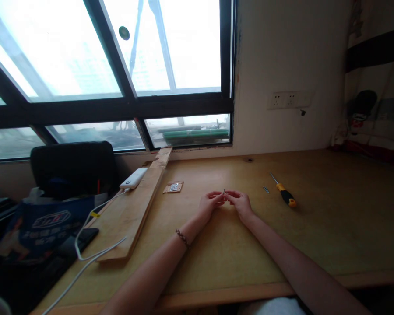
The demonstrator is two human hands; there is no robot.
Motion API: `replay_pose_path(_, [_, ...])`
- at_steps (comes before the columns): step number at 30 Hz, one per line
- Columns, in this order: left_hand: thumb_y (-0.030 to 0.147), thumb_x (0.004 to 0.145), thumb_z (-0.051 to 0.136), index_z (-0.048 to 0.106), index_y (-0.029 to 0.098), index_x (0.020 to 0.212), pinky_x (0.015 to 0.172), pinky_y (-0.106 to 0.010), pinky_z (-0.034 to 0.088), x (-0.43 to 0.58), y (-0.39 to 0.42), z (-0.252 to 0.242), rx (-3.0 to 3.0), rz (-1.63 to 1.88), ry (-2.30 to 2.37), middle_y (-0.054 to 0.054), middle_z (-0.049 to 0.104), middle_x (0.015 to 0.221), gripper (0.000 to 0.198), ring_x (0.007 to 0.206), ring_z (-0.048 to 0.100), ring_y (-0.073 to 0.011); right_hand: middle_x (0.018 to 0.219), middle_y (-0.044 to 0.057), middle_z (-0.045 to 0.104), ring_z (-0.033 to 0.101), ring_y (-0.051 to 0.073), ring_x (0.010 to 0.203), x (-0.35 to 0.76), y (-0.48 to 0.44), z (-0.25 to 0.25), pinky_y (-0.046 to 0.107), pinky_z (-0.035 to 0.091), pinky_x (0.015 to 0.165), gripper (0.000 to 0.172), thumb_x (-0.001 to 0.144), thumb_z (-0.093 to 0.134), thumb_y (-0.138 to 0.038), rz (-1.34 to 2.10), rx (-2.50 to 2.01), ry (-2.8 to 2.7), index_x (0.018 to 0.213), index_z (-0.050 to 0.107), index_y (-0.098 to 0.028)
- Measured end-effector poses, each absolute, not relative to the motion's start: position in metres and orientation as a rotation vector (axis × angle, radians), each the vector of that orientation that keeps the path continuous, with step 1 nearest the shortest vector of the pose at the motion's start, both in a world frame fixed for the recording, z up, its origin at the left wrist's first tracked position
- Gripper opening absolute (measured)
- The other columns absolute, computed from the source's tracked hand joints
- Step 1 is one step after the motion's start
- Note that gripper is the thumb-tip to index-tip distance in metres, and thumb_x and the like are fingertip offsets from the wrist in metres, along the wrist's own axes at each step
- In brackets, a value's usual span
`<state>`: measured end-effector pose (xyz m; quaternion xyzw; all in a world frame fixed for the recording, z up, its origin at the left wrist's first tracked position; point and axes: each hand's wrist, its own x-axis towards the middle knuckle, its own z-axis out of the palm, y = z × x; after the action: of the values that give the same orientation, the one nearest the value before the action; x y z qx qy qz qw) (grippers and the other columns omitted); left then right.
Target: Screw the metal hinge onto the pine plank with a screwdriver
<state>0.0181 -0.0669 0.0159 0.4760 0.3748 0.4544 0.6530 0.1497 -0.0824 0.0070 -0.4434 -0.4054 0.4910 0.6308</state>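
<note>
Above the middle of the table, my left hand (pixel 211 202) and my right hand (pixel 239 202) meet at the fingertips. Both pinch a small metal piece (pixel 223 191) that looks like a screw; it is too tiny to make out fully. To the right of my right hand lie small thin metal pieces (pixel 265 190), perhaps screws. Beyond them rests a screwdriver (pixel 286 196) with a yellow and black handle, its shaft pointing away to the left. Left of my hands sits a small brown wooden piece (pixel 173 187) with a silvery metal part on it.
A long wooden board (pixel 141 205) lies along the table's left side, carrying a white power bank (pixel 133 178) with a white cable (pixel 95 254). The wooden table (pixel 315 245) ends at a wall with sockets (pixel 284 100) and a window. A black chair (pixel 74 168) stands left.
</note>
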Motion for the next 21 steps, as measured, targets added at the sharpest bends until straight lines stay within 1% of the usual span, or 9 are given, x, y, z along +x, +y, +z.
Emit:
replay_pose_path(3, [0.037,0.057,0.075,0.066,0.011,0.084,0.081,-0.033,0.047,0.020,-0.068,0.017,1.051,0.998,0.850,-0.010,0.068,0.078,0.039,0.072,0.063,-0.0162,0.058,0.000,0.064,0.053,0.011,0.055,0.150,-0.083,0.009,0.024,0.039,0.054,0.026,0.049,0.074,-0.034,1.075,-1.022,-0.922,0.069,0.069,-0.017])
replay_pose_path(5, [0.036,0.055,0.075,0.067,0.011,0.083,0.081,-0.033,0.047,0.020,-0.069,0.018,1.044,1.004,0.842,-0.010,0.069,0.079,0.039,0.072,0.063,-0.0161,0.054,-0.001,0.062,0.051,0.011,0.053,0.149,-0.084,0.011,0.024,0.039,0.054,0.025,0.050,0.074,-0.033,1.083,-1.027,-0.913,0.068,0.069,-0.017])
replay_pose_path(8, [0.035,0.053,0.076,0.069,0.011,0.081,0.079,-0.031,0.047,0.019,-0.070,0.021,1.067,1.043,0.859,-0.010,0.069,0.080,0.037,0.074,0.062,-0.0165,0.063,0.001,0.065,0.051,0.010,0.055,0.149,-0.085,0.012,0.023,0.038,0.051,0.027,0.051,0.073,-0.034,1.103,-1.020,-0.938,0.071,0.069,-0.017])
replay_pose_path(11, [0.035,0.053,0.075,0.069,0.012,0.082,0.076,-0.029,0.047,0.017,-0.069,0.023,1.152,1.094,0.905,-0.009,0.069,0.081,0.037,0.076,0.061,-0.0171,0.071,0.003,0.067,0.055,0.012,0.061,0.149,-0.086,0.013,0.024,0.042,0.056,0.030,0.053,0.073,-0.037,1.137,-0.973,-0.947,0.074,0.069,-0.016])
replay_pose_path(14, [0.033,0.053,0.075,0.069,0.013,0.081,0.076,-0.029,0.046,0.014,-0.066,0.022,1.189,1.137,0.933,-0.008,0.068,0.081,0.034,0.076,0.061,-0.0171,0.068,0.004,0.066,0.058,0.013,0.061,0.150,-0.086,0.014,0.026,0.046,0.058,0.031,0.053,0.073,-0.037,1.160,-0.991,-0.997,0.074,0.068,-0.014])
replay_pose_path(18, [0.031,0.055,0.074,0.068,0.014,0.081,0.075,-0.029,0.047,0.012,-0.062,0.019,1.253,1.151,0.928,-0.007,0.068,0.079,0.032,0.074,0.061,-0.0164,0.061,0.004,0.065,0.060,0.013,0.056,0.154,-0.082,0.016,0.025,0.049,0.054,0.029,0.050,0.075,-0.034,1.179,-1.096,-1.066,0.067,0.067,-0.012])
replay_pose_path(21, [0.032,0.056,0.073,0.068,0.016,0.075,0.074,-0.029,0.047,0.012,-0.060,0.018,1.396,1.152,0.949,-0.005,0.068,0.076,0.026,0.073,0.061,-0.0168,0.061,0.005,0.066,0.062,0.015,0.055,0.157,-0.081,0.018,0.026,0.050,0.052,0.032,0.048,0.075,-0.035,1.189,-1.119,-1.111,0.068,0.067,-0.012])
